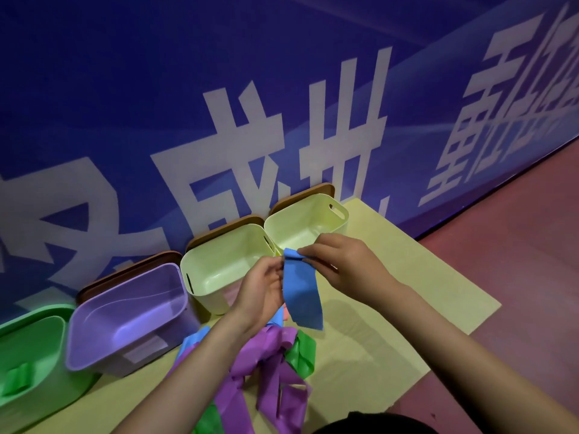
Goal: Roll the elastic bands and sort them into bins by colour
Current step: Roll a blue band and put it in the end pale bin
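Above tangled purple bands [266, 364], both hands' fingers [308, 252] pinching blue band [302, 292], pale bins [225, 270] behind.

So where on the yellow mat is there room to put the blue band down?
The bare stretch of yellow mat right of the blue band, out to the mat's edge, is free. The middle is crowded with the pile of bands, and the back and left hold the bins, like the purple bin.
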{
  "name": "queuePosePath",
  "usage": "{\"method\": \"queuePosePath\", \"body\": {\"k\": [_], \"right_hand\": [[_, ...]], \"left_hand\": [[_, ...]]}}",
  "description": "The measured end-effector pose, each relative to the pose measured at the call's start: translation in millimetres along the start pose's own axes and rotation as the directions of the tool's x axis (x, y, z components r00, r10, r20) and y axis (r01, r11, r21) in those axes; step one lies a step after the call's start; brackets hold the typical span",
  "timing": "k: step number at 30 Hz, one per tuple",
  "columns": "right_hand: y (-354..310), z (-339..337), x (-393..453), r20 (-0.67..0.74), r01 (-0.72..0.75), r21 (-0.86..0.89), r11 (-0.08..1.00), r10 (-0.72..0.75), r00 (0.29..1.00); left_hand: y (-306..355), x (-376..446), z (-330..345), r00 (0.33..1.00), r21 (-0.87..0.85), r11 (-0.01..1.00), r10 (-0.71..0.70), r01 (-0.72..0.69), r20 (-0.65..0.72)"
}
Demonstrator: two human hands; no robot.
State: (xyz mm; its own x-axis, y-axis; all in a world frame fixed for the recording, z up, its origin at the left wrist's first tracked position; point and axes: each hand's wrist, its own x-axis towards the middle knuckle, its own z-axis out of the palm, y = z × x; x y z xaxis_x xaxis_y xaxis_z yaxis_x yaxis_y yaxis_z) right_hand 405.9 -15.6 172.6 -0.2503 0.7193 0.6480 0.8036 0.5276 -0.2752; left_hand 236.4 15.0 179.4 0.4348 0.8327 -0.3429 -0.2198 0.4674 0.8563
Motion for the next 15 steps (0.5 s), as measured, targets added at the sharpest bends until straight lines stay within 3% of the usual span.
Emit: {"method": "queuePosePath", "body": {"k": [4, 7, 9, 11, 13, 15], "right_hand": [[3.9, -4.6, 7.2, 0.128, 0.182, -0.115, 0.977, -0.167, 0.978], [1.9, -6.7, 9.8, 0.219, 0.197, -0.132, 0.972, -0.165, 0.962], [-0.7, -3.6, 6.3, 0.239, 0.066, -0.076, 0.995, -0.046, 0.97], [-4.2, 0.6, 1.7, 0.234, -0.151, 0.104, 0.983, 0.124, 0.964], [-10.3, 2.8, 0.0, 0.199, -0.389, 0.34, 0.856, 0.339, 0.92], [-16.6, 3.9, 1.7, 0.173, -0.539, 0.515, 0.667, 0.535, 0.827]], "left_hand": [[0.8, 1.7, -0.7, 1.0, 0.11, 0.994, 0.019, -0.019, 0.002], [0.5, 5.9, -1.5, 0.997, 0.125, 0.991, 0.057, -0.051, -0.045], [0.3, 7.2, -3.7, 0.994, 0.137, 0.988, 0.087, -0.077, -0.065], [-1.3, 6.7, -4.2, 0.991, 0.166, 0.98, 0.117, -0.106, -0.058], [-4.4, 6.4, -4.5, 0.986, 0.214, 0.967, 0.155, -0.138, -0.064], [-7.5, 6.7, -5.8, 0.972, 0.298, 0.937, 0.218, -0.184, -0.085]]}}
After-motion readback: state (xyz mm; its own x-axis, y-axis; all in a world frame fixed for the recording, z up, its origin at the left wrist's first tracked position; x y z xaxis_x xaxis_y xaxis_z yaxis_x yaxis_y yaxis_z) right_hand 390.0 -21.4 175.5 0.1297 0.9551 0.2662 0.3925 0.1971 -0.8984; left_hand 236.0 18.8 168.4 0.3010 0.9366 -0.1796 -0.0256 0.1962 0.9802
